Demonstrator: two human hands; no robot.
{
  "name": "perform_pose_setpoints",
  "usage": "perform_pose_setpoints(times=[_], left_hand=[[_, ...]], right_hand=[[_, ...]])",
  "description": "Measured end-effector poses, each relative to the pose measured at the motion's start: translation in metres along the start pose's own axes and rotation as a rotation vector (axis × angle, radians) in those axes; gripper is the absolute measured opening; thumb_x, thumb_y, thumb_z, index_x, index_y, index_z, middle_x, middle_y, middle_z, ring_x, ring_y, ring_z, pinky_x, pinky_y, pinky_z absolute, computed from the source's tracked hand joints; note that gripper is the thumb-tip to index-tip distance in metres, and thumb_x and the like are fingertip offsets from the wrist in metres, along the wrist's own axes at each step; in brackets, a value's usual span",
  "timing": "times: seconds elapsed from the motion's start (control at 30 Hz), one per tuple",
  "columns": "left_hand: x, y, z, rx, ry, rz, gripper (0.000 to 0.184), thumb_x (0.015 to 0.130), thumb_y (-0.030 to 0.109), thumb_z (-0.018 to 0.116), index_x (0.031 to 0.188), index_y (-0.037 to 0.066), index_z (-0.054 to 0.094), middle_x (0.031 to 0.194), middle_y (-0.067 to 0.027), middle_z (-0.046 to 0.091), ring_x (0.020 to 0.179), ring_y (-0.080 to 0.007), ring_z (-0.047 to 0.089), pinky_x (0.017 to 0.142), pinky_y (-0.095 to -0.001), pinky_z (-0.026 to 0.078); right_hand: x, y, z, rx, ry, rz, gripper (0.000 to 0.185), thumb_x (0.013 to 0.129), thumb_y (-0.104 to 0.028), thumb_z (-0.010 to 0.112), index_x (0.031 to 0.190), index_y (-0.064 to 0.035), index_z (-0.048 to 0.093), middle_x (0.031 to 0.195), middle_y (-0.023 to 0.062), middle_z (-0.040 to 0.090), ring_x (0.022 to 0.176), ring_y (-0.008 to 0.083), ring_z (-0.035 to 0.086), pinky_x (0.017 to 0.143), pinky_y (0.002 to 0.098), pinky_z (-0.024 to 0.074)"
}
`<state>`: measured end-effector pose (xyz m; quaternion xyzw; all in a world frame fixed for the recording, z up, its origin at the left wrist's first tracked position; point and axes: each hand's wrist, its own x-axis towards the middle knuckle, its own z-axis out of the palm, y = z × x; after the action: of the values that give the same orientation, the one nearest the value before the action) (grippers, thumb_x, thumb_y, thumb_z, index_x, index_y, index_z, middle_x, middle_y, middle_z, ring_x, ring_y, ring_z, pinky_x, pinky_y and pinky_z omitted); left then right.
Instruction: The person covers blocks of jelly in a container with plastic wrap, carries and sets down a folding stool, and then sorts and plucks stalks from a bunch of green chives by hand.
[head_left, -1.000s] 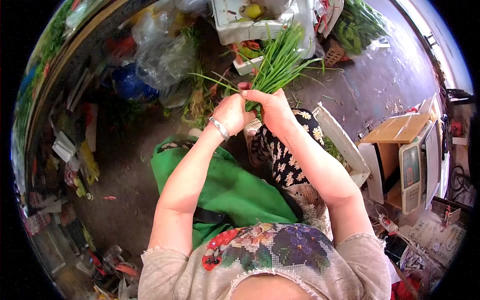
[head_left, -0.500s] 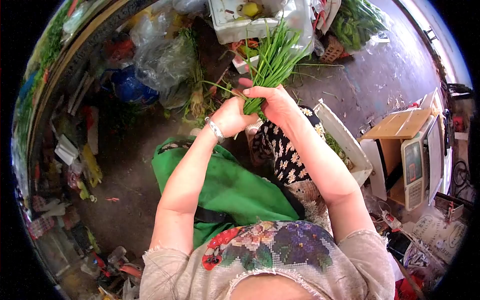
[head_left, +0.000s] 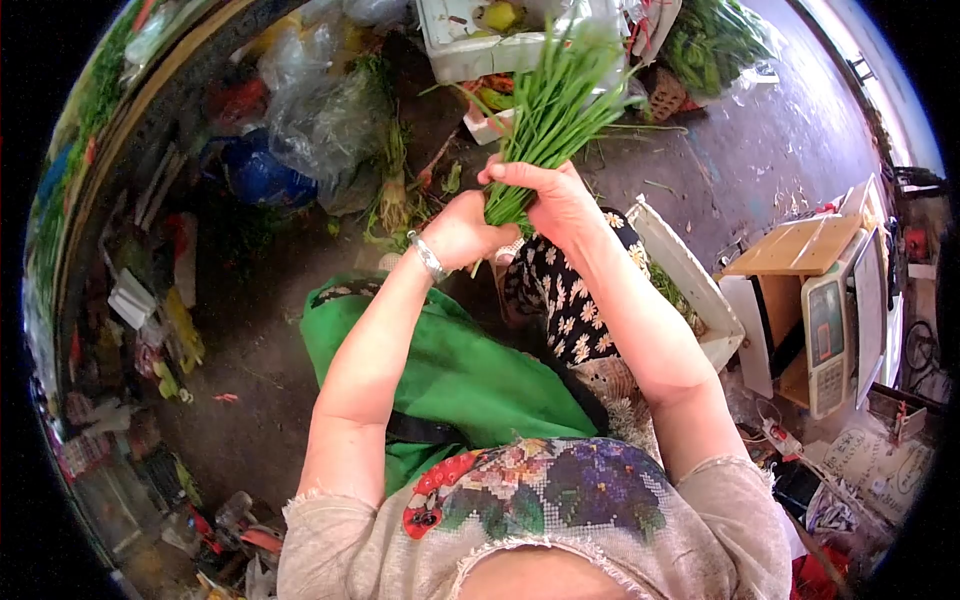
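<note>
A bunch of chives (head_left: 560, 110), long and thin-leaved, fans out away from me in front of my knees. My left hand (head_left: 467, 230), with a silver bangle at the wrist, is wrapped round the stem end. On the other side my right hand (head_left: 555, 195) is closed about the same stems, its thumb lying across them. A few pale stem ends poke out below my left hand. The leaf tips are smeared by motion. Below my forearms, a green cloth (head_left: 470, 360) covers my lap.
Ahead stands a white foam box (head_left: 470, 58) with a yellow fruit in it. Another white box (head_left: 690, 290) holding greens is right of my knee. A weighing scale (head_left: 828, 340) stands farther right. Plastic bags (head_left: 330, 120) and a blue bag (head_left: 265, 170) lie left, leafy greens (head_left: 715, 45) far right.
The loose stalk that stuck out to the left of my hands no longer shows there. The leaf tips have swung slightly up and right; both hands stay on the bunch.
</note>
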<state>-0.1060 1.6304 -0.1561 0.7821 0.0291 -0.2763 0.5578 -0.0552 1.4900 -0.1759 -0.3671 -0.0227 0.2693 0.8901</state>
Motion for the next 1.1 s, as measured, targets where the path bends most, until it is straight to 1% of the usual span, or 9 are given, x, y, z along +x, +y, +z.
perform_pose_setpoints(times=[0.17,0.3,0.4,0.5,0.6,0.67,0.8,0.93,1.1], left_hand=[[0.018,-0.034,0.008,0.365,0.235,0.191,0.032,0.073,0.025,0.065,0.092,0.000,0.062,0.079,-0.0214,0.064,0.076,-0.0383,0.063,0.070,-0.0461,0.049],[0.012,-0.020,0.018,0.537,0.357,0.153,0.034,0.073,0.024,0.065,0.096,0.000,0.059,0.076,-0.0223,0.063,0.077,-0.0389,0.063,0.071,-0.0460,0.050],[0.011,-0.022,0.015,0.391,0.258,0.255,0.056,0.073,0.024,0.071,0.120,0.000,0.053,0.082,-0.0185,0.066,0.070,-0.0313,0.065,0.066,-0.0398,0.051],[-0.012,0.003,-0.008,-0.123,-0.191,0.072,0.100,0.073,0.024,0.080,0.150,0.006,0.019,0.110,-0.0062,0.059,0.077,-0.0091,0.056,0.060,-0.0237,0.048],[-0.017,-0.004,-0.028,-0.273,-0.132,0.111,0.076,0.082,0.014,0.070,0.147,0.011,0.030,0.127,-0.0106,0.054,0.099,-0.0121,0.057,0.067,-0.0230,0.052],[-0.014,-0.005,-0.042,-0.300,0.000,0.094,0.062,0.089,0.029,0.064,0.142,0.008,0.039,0.131,-0.0136,0.053,0.110,-0.0203,0.057,0.085,-0.0324,0.052],[-0.002,-0.014,-0.024,-0.532,0.007,0.305,0.070,0.088,0.028,0.066,0.145,0.007,0.032,0.131,-0.0123,0.052,0.118,-0.0225,0.053,0.096,-0.0351,0.044],[0.001,-0.007,0.015,-0.498,-0.019,0.322,0.080,0.077,0.015,0.074,0.144,0.004,0.032,0.125,-0.0042,0.053,0.116,-0.0156,0.049,0.097,-0.0297,0.041],[0.006,-0.008,0.029,-0.461,-0.077,0.161,0.052,0.077,0.007,0.075,0.121,-0.001,0.049,0.106,-0.0067,0.062,0.098,-0.0168,0.061,0.084,-0.0297,0.051]], right_hand=[[0.002,-0.003,0.002,0.102,0.147,-0.076,0.030,0.077,-0.004,0.072,0.103,-0.0020,0.057,0.075,0.0059,0.061,0.069,0.0212,0.063,0.065,0.0355,0.0527],[0.005,-0.006,-0.001,0.169,0.164,-0.064,0.018,0.085,-0.016,0.067,0.094,-0.0042,0.057,0.065,0.0002,0.051,0.054,0.0136,0.049,0.056,0.0312,0.0458],[0.002,-0.011,-0.001,0.153,0.175,-0.075,0.021,0.088,-0.023,0.065,0.090,-0.0047,0.056,0.059,-0.0036,0.043,0.049,0.0097,0.040,0.053,0.0288,0.0409],[0.001,-0.020,-0.005,0.134,0.141,-0.142,0.026,0.090,-0.030,0.064,0.088,-0.0059,0.055,0.056,-0.0054,0.038,0.047,0.0086,0.034,0.053,0.0279,0.0394],[0.001,-0.028,-0.016,0.235,0.037,-0.107,0.032,0.087,-0.037,0.067,0.088,-0.0072,0.056,0.055,-0.0067,0.034,0.047,0.0078,0.034,0.055,0.0286,0.0406],[0.000,-0.030,-0.017,0.247,-0.021,-0.080,0.034,0.086,-0.039,0.067,0.089,-0.0074,0.056,0.056,-0.0071,0.034,0.048,0.0073,0.034,0.057,0.0292,0.0416],[-0.004,-0.027,-0.008,0.232,-0.136,-0.061,0.030,0.094,-0.038,0.056,0.094,-0.0073,0.055,0.057,-0.0076,0.033,0.047,0.0049,0.030,0.059,0.0252,0.0390],[-0.004,-0.021,0.001,0.169,-0.051,-0.068,0.035,0.088,-0.035,0.068,0.094,-0.0028,0.054,0.060,-0.0027,0.043,0.047,0.0089,0.036,0.055,0.0285,0.0423],[-0.002,-0.017,-0.007,0.208,-0.138,-0.072,0.032,0.092,-0.034,0.062,0.099,-0.0026,0.056,0.067,-0.0003,0.051,0.053,0.0109,0.046,0.060,0.0301,0.0465]])
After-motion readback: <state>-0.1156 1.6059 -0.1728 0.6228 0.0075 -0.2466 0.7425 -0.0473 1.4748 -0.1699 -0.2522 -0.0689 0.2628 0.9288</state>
